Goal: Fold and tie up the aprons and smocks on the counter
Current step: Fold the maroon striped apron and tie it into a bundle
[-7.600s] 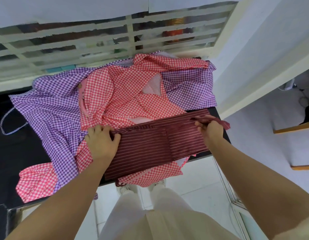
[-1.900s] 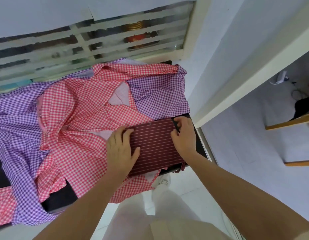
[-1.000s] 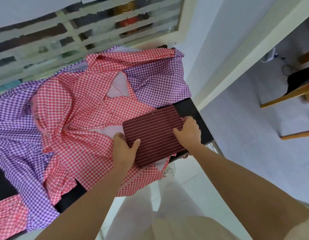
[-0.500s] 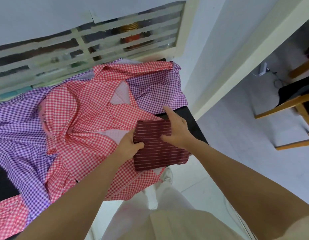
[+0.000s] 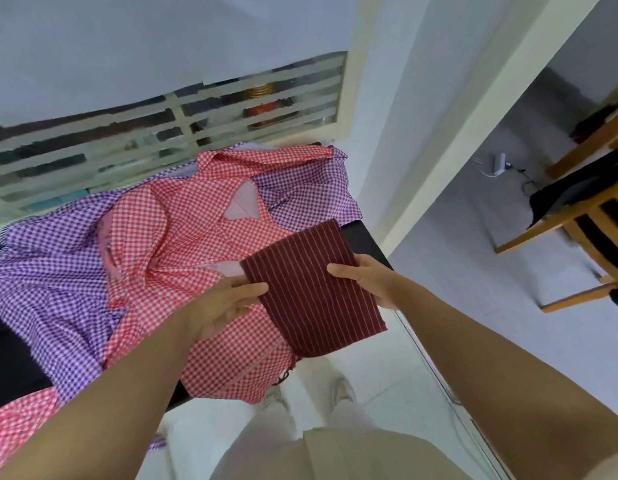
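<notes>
Striped apron (image 5: 311,289), long axis near-to-far

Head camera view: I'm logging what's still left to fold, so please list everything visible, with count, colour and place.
counter: one, black, under the garments
striped apron: one, maroon with thin pale stripes, folded, held above the counter's right front edge
red check garments: at least two pieces, red and white, mid-counter and left front
purple check garment: count unclear, purple and white, under the red ones, left and back right
window grille: one, cream, behind the counter
wooden chair: one, tan, right, dark cloth on it
left hand: one, pinching the apron's left edge
right hand: one, gripping its right edge
</notes>
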{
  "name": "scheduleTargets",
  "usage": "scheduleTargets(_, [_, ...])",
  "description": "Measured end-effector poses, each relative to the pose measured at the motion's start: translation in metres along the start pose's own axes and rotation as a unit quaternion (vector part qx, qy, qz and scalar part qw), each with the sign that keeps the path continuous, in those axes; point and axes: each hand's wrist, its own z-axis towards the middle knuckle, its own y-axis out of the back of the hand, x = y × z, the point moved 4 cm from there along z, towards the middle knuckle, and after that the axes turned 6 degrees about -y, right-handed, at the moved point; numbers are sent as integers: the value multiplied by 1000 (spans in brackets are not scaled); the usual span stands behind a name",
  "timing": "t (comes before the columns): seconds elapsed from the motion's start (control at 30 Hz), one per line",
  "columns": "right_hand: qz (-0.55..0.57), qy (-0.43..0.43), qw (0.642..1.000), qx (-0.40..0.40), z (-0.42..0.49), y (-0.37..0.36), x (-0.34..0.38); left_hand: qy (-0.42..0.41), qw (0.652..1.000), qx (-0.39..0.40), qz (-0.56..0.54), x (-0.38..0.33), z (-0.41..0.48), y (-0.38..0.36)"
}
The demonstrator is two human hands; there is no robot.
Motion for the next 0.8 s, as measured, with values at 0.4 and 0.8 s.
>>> scheduleTargets(0.4, [-72, -9, 997, -12, -37, -4, -41, 26, 977, -208, -37, 56, -54, -84])
scheduleTargets(0.8, [-20, 24, 991, 132, -50, -39, 35, -114, 921, -366, -73, -11, -101, -65])
